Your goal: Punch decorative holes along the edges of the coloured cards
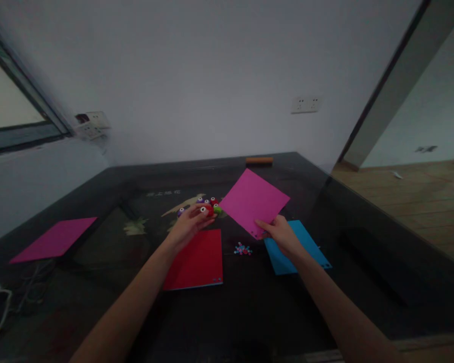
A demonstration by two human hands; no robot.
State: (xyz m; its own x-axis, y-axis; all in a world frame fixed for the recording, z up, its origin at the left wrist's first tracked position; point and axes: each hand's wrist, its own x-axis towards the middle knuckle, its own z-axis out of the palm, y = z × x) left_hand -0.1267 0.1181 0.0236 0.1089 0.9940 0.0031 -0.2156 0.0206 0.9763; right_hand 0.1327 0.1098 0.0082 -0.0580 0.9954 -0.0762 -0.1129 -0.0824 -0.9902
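Note:
My left hand (189,224) has its fingers closed around a small red craft punch (209,210) with a round white eye-like spot. Just behind it sit several similar craft punches (216,208) in green, purple and red. My right hand (278,232) pinches a pink sheet of paper (254,196) near its lower corner, holding it tilted above the table. Tiny cut marks show at that corner. Between my arms lies a little heap of blue and pink paper bits (242,249). A red sheet (199,262) lies below my left hand, and a blue sheet (300,247) lies partly under my right forearm.
Another pink sheet (55,239) rests at the left of the dark table (245,317). An orange-brown bar (259,161) lies at the far edge. On the right is a flat black object (386,264); a white cable (2,302) shows at lower left.

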